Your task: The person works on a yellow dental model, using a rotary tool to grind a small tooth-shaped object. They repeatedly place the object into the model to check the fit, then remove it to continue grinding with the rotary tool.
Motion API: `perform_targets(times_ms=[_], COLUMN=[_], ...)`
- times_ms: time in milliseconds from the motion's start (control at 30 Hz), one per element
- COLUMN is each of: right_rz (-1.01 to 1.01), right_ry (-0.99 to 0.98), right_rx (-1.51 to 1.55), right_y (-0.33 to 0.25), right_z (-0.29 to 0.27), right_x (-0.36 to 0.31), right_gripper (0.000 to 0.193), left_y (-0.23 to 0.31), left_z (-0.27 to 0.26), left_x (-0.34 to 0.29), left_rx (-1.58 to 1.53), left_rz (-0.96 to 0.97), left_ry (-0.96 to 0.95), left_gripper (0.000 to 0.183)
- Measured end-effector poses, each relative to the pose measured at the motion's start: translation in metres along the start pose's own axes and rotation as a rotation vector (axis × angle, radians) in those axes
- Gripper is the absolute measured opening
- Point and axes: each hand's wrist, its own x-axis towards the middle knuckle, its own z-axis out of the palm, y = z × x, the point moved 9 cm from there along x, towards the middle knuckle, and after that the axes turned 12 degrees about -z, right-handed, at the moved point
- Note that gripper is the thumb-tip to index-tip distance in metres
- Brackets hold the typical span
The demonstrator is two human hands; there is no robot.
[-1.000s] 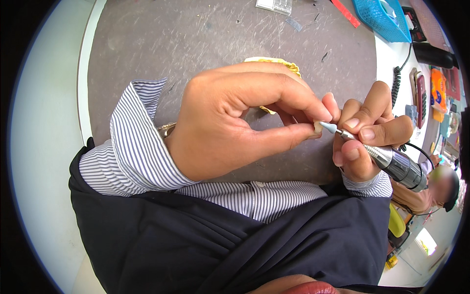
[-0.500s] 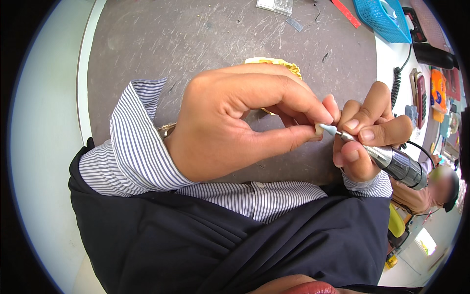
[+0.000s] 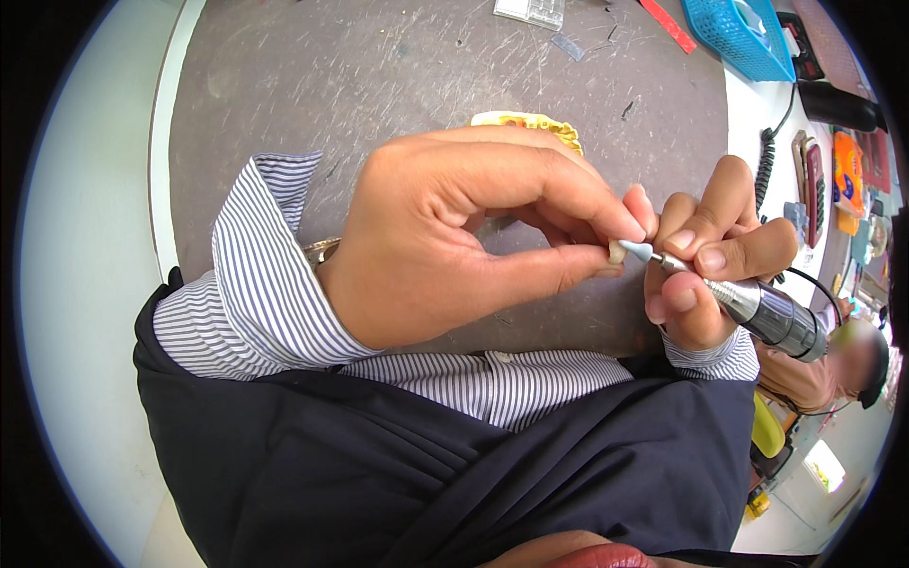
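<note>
My left hand (image 3: 473,227) pinches a small cream-coloured piece (image 3: 616,252), shaped like a dental crown, between thumb and forefinger. Most of that piece is hidden by the fingertips. Held between the thumb and fingers of my right hand (image 3: 712,251) is a rotary handpiece (image 3: 748,304) with a silver front and a dark grey body. Its pale blue pointed grinding stone (image 3: 635,250) meets the right side of the cream piece. The fingertips of both hands are close together around this spot.
A yellow patterned packet (image 3: 535,123) lies behind my left hand on the scratched brown table mat (image 3: 312,66). A blue basket (image 3: 734,38), a red strip (image 3: 668,26) and a clear case (image 3: 530,11) lie farther back. A coiled cord (image 3: 765,170) runs at the right; a person (image 3: 805,379) sits beyond.
Both hands keep almost the same place and grip. A little more of the cream piece shows at my left fingertips, and the handpiece's rear end has shifted very slightly.
</note>
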Motion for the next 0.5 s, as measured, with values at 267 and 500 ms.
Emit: perform_targets(times_ms=[267, 500], right_rz=[-0.032, 0.006], right_ry=[-0.036, -0.047], right_rx=[-0.019, -0.029], right_y=[-0.0015, 0.0003], right_z=[0.0040, 0.0051], right_x=[0.0017, 0.0009], right_gripper=[0.023, 0.026], left_y=[-0.0001, 0.0011], left_z=[-0.0014, -0.0045], left_x=[-0.0013, -0.0022], left_rx=[0.031, -0.010], left_rz=[0.008, 0.020], left_ry=[-0.007, 0.027], left_gripper=[0.025, 0.025])
